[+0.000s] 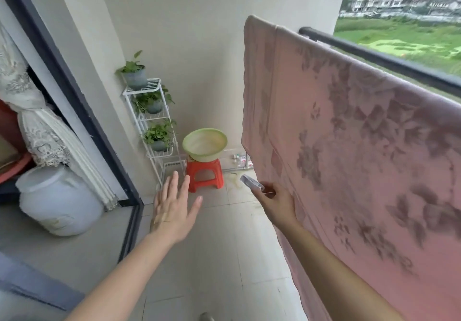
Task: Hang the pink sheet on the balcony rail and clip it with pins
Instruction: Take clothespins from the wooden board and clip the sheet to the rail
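Both forearms come in from the lower edge, and between them I read the right hand (277, 199) as the one that matters: its fingers are curled around a pale, see-through pin (252, 182), whose free end points up and to the left, away from the cloth. The left hand (174, 206) hangs over the floor tiles with fingers spread and straight, holding nothing, well apart from the cloth. The pink sheet (361, 146) is already draped over the balcony rail (389, 57) and falls down on the inner side; the right hand is just beside its hanging face, perhaps touching, I cannot tell. The rail runs with its long axis from the far wall toward the near right, and the fold of the sheet on it lies above and to the right of the pin. I see no pin on that fold, so I judge the right hand must rise there and turn the pin toward the rail.
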Demonstrator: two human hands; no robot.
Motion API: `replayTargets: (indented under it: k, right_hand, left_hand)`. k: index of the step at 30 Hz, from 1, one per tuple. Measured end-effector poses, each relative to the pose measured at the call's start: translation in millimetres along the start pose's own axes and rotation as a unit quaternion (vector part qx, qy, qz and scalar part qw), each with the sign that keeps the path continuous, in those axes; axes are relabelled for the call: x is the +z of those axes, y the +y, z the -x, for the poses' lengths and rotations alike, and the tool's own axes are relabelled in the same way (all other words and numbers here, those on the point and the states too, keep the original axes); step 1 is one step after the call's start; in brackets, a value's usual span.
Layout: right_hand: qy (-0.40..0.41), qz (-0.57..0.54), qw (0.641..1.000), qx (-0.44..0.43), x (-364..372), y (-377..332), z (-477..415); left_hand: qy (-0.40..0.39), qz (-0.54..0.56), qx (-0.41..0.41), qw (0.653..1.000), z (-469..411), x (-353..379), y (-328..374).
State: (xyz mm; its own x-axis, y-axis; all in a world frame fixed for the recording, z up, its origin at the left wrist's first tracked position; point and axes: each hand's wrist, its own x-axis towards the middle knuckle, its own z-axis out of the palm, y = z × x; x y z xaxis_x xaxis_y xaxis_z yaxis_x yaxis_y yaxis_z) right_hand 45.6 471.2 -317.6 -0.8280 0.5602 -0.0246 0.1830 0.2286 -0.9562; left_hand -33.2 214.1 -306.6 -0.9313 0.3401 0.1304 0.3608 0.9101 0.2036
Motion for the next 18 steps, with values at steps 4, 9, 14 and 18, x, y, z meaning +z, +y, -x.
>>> replayTargets:
  k: [4,9,14,18]
  right_hand:
    - [0.026,-0.022,0.999,-0.007,61,-15,-106]
    - [0.054,-0.041,0.998,0.007,107,-49,-227]
    - [0.057,-0.093,0.993,0.038,115,-73,-320]
    - [0.052,-0.125,0.99,0.043,119,-72,-400]
  left_hand:
    - [-0.018,0.02,-0.02,0.999,-114,19,-38]
    - [-0.039,0.031,0.026,0.998,-261,21,-53]
    - [-0.049,0.056,0.056,0.996,-385,29,-37]
    - [-0.058,0.065,0.068,0.994,-479,52,-23]
